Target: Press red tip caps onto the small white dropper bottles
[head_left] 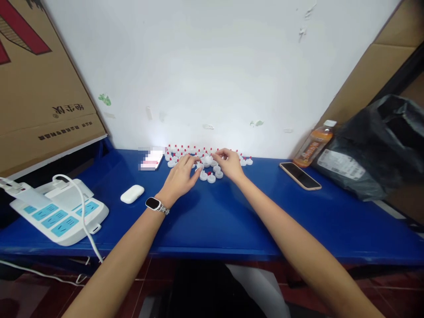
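Observation:
Several small white caps with red tips [212,176] lie clustered on the blue table [215,221] near the white wall. My left hand [180,176], with a watch on the wrist, rests at the left side of the cluster, fingers curled onto the caps. My right hand [229,163] is at the right side of the cluster, fingertips pinched among the caps. What each hand grips is too small to make out.
A white power strip with cables [59,212] and a white earbud case [132,194] sit at the left. A phone [300,175], an orange drink bottle [313,145] and a black plastic bag [377,145] are at the right. Cardboard boxes [36,79] flank the wall.

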`<state>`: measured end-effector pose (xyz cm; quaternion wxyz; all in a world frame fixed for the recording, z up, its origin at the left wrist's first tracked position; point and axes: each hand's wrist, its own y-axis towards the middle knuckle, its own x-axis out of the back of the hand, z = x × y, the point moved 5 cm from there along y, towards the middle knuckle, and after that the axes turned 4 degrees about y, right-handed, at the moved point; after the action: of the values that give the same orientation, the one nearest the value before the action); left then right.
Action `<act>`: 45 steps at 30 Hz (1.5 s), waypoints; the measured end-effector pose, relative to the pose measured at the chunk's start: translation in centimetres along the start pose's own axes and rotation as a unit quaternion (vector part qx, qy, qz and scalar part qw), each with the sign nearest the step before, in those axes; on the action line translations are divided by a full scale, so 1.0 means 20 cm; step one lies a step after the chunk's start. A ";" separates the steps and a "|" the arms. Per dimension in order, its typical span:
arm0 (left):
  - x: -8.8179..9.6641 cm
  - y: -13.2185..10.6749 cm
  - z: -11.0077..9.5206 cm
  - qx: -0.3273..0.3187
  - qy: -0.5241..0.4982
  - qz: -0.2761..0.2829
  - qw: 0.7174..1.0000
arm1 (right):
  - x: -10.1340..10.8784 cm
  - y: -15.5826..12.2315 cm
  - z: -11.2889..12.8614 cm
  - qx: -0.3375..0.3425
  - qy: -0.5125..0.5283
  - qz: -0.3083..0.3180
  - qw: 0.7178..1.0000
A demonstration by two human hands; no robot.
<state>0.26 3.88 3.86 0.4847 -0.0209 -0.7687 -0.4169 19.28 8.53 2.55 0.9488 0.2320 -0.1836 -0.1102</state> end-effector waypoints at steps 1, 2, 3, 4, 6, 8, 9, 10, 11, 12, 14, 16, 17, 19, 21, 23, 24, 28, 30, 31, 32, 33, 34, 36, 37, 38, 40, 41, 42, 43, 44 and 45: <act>0.00 0.00 0.00 -0.002 0.000 -0.004 1.000 | -0.01 -0.02 0.01 -0.007 0.056 0.015 0.998; -0.01 0.00 -0.01 -0.007 0.002 -0.004 1.000 | -0.02 -0.05 0.03 -0.014 0.105 0.036 0.994; -0.01 0.00 -0.02 -0.015 0.003 -0.001 1.000 | -0.04 -0.07 0.05 -0.022 0.146 0.057 0.987; -0.02 0.00 -0.02 -0.024 0.002 0.007 1.000 | -0.06 -0.10 0.06 -0.028 0.177 0.077 0.981; -0.04 -0.01 -0.04 -0.045 -0.007 0.026 0.999 | -0.08 -0.14 0.10 -0.025 0.198 0.100 0.975; -0.05 -0.01 -0.06 -0.063 -0.008 0.040 0.997 | -0.08 -0.16 0.15 0.004 0.164 0.099 0.981; -0.06 -0.01 -0.07 -0.071 -0.001 0.044 0.997 | -0.07 -0.17 0.17 0.026 0.126 0.096 0.987; -0.06 -0.01 -0.07 -0.078 0.009 0.047 0.996 | -0.06 -0.18 0.19 0.047 0.079 0.097 0.991; -0.06 -0.01 -0.08 -0.084 0.020 0.051 0.995 | -0.05 -0.19 0.21 0.066 0.031 0.102 0.992; -0.07 -0.01 -0.09 -0.089 0.028 0.055 0.994 | -0.05 -0.20 0.23 0.080 -0.014 0.112 0.990; -0.07 -0.01 -0.09 -0.096 0.031 0.061 0.993 | -0.05 -0.21 0.25 0.100 -0.072 0.140 0.982; -0.07 -0.01 -0.10 -0.097 0.022 0.061 0.993 | -0.06 -0.22 0.25 0.110 -0.083 0.157 0.978; -0.07 -0.01 -0.10 -0.096 0.017 0.060 0.993 | -0.06 -0.21 0.24 0.109 -0.075 0.159 0.978; -0.06 -0.01 -0.11 -0.096 0.013 0.060 0.994 | -0.07 -0.20 0.22 0.096 -0.042 0.154 0.982; -0.05 0.00 -0.11 -0.097 0.016 0.060 0.993 | -0.09 -0.18 0.19 0.070 -0.006 0.137 0.988; -0.04 0.00 -0.12 -0.097 0.018 0.059 0.993 | -0.09 -0.17 0.17 0.043 0.009 0.110 0.993; -0.04 0.01 -0.13 -0.095 0.016 0.058 0.994 | -0.09 -0.16 0.17 0.031 0.008 0.094 0.995; -0.04 0.02 -0.14 -0.066 -0.049 0.043 0.996 | -0.08 -0.17 0.19 0.034 -0.026 0.048 0.998; -0.06 0.02 -0.13 -0.026 -0.131 0.055 0.990 | -0.07 -0.18 0.21 0.054 -0.049 0.039 0.997; -0.07 0.02 -0.11 -0.003 -0.180 0.067 0.981 | -0.06 -0.18 0.22 0.062 -0.056 0.036 0.996; -0.09 0.02 -0.09 0.020 -0.229 0.078 0.970 | -0.04 -0.18 0.22 0.067 -0.058 0.029 0.996; -0.10 0.02 -0.06 0.043 -0.275 0.085 0.957 | -0.01 -0.17 0.22 0.068 -0.055 0.016 0.996; -0.11 0.02 -0.02 0.064 -0.313 0.083 0.944 | 0.03 -0.16 0.21 0.067 -0.052 -0.001 0.996; -0.11 0.02 0.08 0.104 -0.354 0.062 0.927 | 0.09 -0.13 0.18 0.065 -0.053 -0.034 0.996; -0.11 0.01 0.12 0.119 -0.343 0.050 0.930 | 0.11 -0.12 0.16 0.066 -0.068 -0.032 0.995; -0.10 0.01 0.15 0.128 -0.318 0.037 0.939 | 0.11 -0.11 0.14 0.070 -0.094 -0.014 0.993; -0.09 0.00 0.19 0.134 -0.262 0.036 0.955 | 0.08 -0.10 0.10 0.080 -0.156 0.036 0.984; -0.09 0.00 0.19 0.132 -0.239 0.040 0.961 | 0.05 -0.10 0.08 0.083 -0.189 0.059 0.977; -0.10 0.00 0.18 0.128 -0.223 0.045 0.965 | 0.03 -0.10 0.05 0.084 -0.219 0.074 0.969; -0.10 0.00 0.17 0.124 -0.212 0.048 0.968 | 0.01 -0.10 0.04 0.082 -0.243 0.083 0.963; -0.10 0.00 0.17 0.120 -0.205 0.046 0.970 | 0.00 -0.10 0.02 0.079 -0.257 0.086 0.959; -0.11 0.00 0.17 0.119 -0.202 0.041 0.971 | 0.00 -0.09 0.01 0.074 -0.262 0.086 0.958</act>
<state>-1.08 6.82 1.56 0.3349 -0.0784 -0.8931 -0.2898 18.94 6.79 1.85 0.8535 0.2482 -0.4526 -0.0713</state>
